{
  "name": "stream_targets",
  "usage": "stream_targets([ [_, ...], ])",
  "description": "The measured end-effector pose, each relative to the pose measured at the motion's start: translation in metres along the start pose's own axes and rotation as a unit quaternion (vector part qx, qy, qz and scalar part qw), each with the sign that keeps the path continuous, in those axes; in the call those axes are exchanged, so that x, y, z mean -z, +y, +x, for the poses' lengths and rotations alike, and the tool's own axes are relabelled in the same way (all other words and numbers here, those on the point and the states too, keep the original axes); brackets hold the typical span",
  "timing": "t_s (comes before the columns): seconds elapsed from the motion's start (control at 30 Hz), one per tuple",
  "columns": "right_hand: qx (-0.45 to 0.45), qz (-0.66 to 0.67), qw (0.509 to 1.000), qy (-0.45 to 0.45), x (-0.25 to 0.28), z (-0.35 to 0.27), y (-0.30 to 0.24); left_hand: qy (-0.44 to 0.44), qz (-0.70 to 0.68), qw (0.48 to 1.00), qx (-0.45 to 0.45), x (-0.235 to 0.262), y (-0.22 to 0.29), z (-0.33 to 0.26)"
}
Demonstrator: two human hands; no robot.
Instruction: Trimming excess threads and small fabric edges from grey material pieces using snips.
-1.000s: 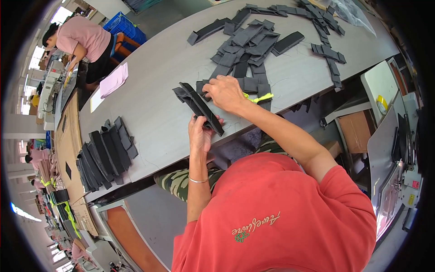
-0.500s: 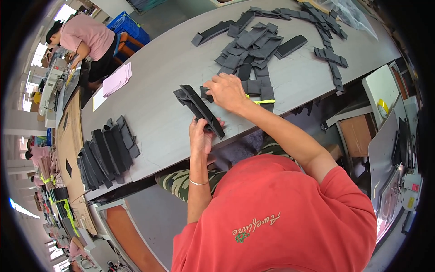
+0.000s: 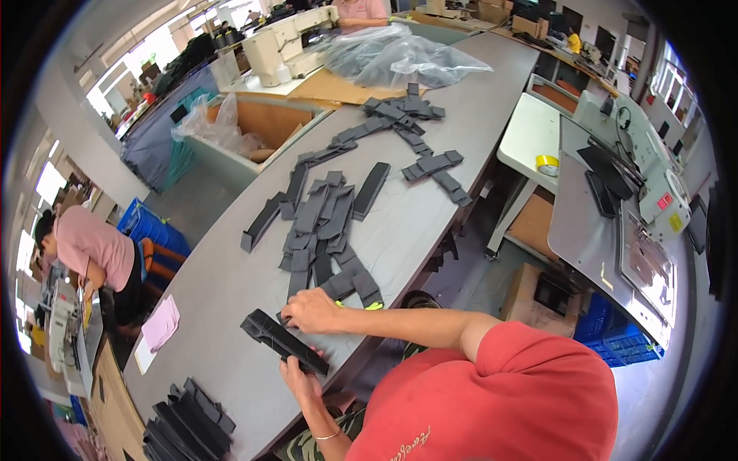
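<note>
Left hand [image 3: 296,374] gripped the near end of a long folded black piece [image 3: 283,343] at the near edge of the grey surface [image 3: 223,284]. Right hand [image 3: 311,309], which a second earlier had rested on that piece, had moved beyond it, fingers closed on the nearest of the flat black pieces [image 3: 319,230], apparently fetching another.

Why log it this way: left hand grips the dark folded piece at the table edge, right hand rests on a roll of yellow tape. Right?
Not quite. In the head view the right hand rests on the dark flat pieces, not tape. The left hand does grip the dark folded piece at the table edge.
</note>
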State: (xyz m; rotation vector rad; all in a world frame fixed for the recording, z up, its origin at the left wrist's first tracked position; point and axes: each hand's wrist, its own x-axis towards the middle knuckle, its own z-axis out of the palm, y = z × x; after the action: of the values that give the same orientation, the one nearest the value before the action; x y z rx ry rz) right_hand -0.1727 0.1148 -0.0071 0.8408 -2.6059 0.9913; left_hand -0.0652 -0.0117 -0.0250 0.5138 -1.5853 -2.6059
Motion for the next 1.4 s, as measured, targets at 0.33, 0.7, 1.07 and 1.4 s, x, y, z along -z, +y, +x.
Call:
stream_targets([
  [0.33, -0.009, 0.006, 0.998, -0.063, -0.023, 0.006, -0.001, 0.003, 0.055, 0.995, -0.088, 0.009, -0.001, -0.005],
  [0.7, -0.139, 0.228, 0.964, -0.005, 0.027, -0.019, -0.009, -0.025, -0.094, 0.995, -0.004, -0.008, 0.030, -0.020],
  [1.07, -0.077, 0.375, 0.924, 0.026, 0.042, -0.031, -0.027, -0.020, -0.045, 0.997, 0.053, -0.034, 0.020, -0.018],
  [1.4, -0.127, 0.502, 0.856, 0.009, 0.037, -0.048, -0.006, -0.083, -0.062, 0.990, 0.095, -0.032, -0.005, -0.041],
])
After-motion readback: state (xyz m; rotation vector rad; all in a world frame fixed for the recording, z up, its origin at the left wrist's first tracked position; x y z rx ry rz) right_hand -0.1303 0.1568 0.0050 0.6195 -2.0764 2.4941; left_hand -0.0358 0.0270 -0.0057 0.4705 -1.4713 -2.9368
